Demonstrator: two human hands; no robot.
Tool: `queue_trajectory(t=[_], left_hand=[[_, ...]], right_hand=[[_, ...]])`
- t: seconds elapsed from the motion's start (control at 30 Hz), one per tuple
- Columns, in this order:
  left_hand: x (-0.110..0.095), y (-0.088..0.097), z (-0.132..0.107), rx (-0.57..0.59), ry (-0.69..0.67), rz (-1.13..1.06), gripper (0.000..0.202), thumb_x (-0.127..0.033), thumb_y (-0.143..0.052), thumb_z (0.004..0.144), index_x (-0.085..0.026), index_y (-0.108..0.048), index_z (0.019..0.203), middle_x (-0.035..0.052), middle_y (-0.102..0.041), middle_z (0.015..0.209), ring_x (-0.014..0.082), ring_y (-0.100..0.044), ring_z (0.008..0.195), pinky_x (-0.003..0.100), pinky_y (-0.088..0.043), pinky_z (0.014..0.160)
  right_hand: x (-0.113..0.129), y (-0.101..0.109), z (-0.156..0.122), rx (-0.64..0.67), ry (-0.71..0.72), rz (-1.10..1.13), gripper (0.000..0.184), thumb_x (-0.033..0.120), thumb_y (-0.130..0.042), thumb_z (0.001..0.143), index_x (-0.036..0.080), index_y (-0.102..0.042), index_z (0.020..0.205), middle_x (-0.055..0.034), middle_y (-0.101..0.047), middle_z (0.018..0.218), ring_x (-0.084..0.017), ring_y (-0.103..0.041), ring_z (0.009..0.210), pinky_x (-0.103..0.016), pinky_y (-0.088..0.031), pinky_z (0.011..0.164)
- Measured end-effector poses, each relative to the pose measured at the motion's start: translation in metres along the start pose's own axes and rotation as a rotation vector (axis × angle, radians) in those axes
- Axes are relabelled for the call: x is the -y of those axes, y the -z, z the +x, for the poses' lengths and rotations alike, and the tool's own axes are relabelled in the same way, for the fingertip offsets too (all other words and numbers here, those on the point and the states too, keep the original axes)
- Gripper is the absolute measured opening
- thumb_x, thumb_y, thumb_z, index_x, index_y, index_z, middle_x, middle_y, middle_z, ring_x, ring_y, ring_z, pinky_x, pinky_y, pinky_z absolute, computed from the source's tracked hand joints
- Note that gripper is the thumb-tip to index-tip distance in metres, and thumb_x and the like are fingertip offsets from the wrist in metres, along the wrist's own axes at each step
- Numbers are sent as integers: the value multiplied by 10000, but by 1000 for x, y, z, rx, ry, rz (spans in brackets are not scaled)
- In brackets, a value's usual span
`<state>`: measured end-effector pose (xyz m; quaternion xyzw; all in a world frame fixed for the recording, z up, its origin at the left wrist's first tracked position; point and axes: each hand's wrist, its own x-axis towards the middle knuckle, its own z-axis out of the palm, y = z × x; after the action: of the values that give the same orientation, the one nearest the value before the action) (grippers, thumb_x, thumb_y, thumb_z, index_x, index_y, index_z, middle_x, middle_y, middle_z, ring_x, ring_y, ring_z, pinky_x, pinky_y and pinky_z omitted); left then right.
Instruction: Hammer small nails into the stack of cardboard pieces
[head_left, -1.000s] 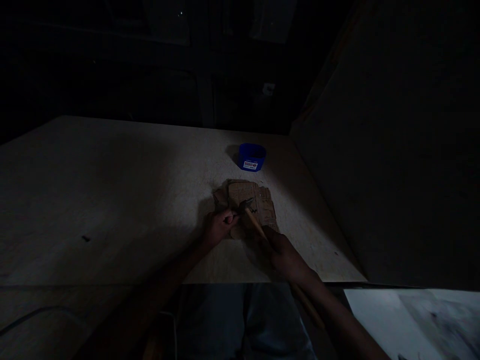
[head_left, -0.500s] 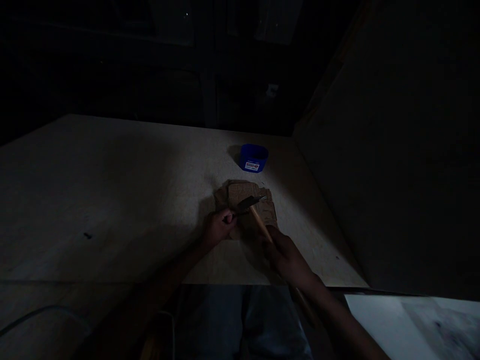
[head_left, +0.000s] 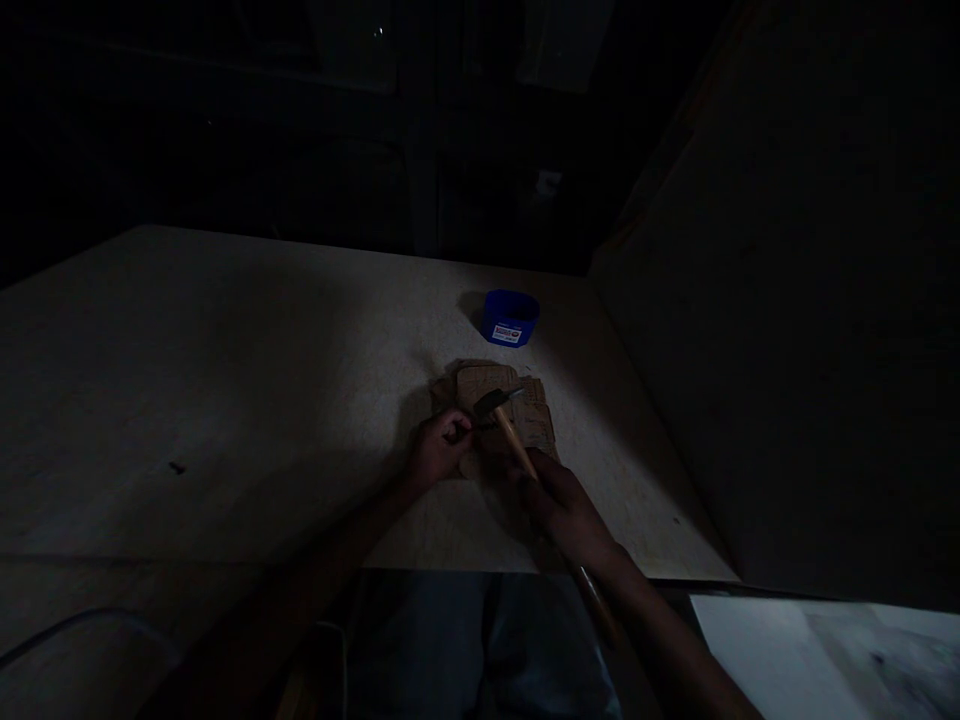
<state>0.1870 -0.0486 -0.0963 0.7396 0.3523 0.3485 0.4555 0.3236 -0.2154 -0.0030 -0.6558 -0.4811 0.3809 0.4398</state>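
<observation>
Hammer over the cardboard, center of the frame, looks like a mid-tapping step to me
Your right hand [head_left: 566, 508] is wrapped around the hammer [head_left: 514, 436], head just right of your left hand [head_left: 436, 447], whose fingers look pinched on a thin dark piece [head_left: 484, 427] over the cardboard [head_left: 486, 377], though it's too dim to be sure. I'd say the next hit calls for a steady piece and fingertips clear of that head. Surface is a pale, scuffed table [head_left: 315, 400], with a blue container [head_left: 496, 331] above center, a dark bit [head_left: 176, 468] at left and a cable [head_left: 82, 614] lower left. Big panel [head_left: 780, 330] walls off the right; the room up top is nearly black.
</observation>
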Motion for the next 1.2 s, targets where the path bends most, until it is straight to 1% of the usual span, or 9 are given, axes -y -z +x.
queue_trajectory(t=[0.13, 0.4, 0.5, 0.63, 0.77, 0.83, 0.97, 1.07, 1.2], left_hand=[[-2, -1, 1, 39, 21, -66, 75, -263, -650, 765, -199, -676, 796, -7, -688, 718, 95, -529, 559, 207, -390, 551], [-3, -1, 0, 68, 42, -109, 198, -324, -702, 777, -192, -698, 924, -8, -681, 704, 81, -467, 489, 203, -325, 479], [-5, 0, 1, 84, 55, -96, 256, -346, -732, 771, -196, -703, 976, -11, -684, 701, 83, -460, 488, 202, -324, 471], [-7, -1, 5, 82, 73, -121, 265, -382, -774, 736, -205, -705, 921, 22, -747, 875, 116, -592, 628, 216, -440, 557], [-4, -3, 6, 69, 93, -147, 242, -380, -754, 745, -196, -701, 894, 25, -744, 834, 133, -630, 640, 232, -472, 578], [-4, -3, 6, 59, 79, -158, 220, -368, -748, 751, -195, -698, 876, 27, -747, 833, 139, -646, 660, 240, -492, 601], [-6, -2, 5, 59, 53, -148, 176, -342, -747, 752, -199, -698, 842, 29, -752, 843, 143, -659, 692, 239, -501, 613], [-8, -2, 4, 62, 62, -141, 148, -312, -740, 761, -196, -698, 843, 28, -748, 840, 134, -653, 683, 225, -485, 601], [-10, -2, 4, 60, 52, -129, 145, -296, -737, 762, -196, -694, 858, 11, -738, 831, 104, -602, 610, 209, -447, 565]], right_hand=[[-1, 2, 3, -39, -71, 75, 284, 436, -523, 946, 176, -628, 992, 19, -556, 693, -107, -479, 533, -203, -372, 459], [2, -3, -3, -111, -224, 303, 382, 563, -598, 882, 196, -577, 984, 104, -415, 522, -70, -329, 334, -191, -281, 306], [3, -8, -2, -155, -200, 389, 411, 569, -636, 852, 190, -586, 1002, 118, -394, 488, -68, -320, 313, -189, -285, 296], [1, -14, 13, -224, -131, 494, 446, 571, -656, 823, 181, -584, 1029, 121, -419, 474, -58, -296, 300, -179, -254, 280], [-10, -19, 31, -253, -86, 560, 469, 582, -670, 792, 172, -583, 1001, 123, -435, 453, -47, -274, 287, -170, -220, 272], [-18, -21, 36, -272, -96, 594, 470, 581, -687, 776, 172, -579, 982, 132, -418, 439, -44, -267, 285, -164, -222, 275], [-35, -26, 37, -314, -150, 633, 495, 577, -719, 744, 173, -575, 990, 103, -510, 489, -40, -287, 300, -160, -225, 278], [-43, -27, 35, -327, -149, 652, 478, 565, -711, 762, 171, -579, 999, 117, -467, 455, -52, -307, 296, -164, -218, 284], [-45, -24, 32, -367, -70, 726, 401, 516, -692, 817, 187, -577, 1015, 146, -371, 421, -70, -343, 311, -191, -327, 347]])
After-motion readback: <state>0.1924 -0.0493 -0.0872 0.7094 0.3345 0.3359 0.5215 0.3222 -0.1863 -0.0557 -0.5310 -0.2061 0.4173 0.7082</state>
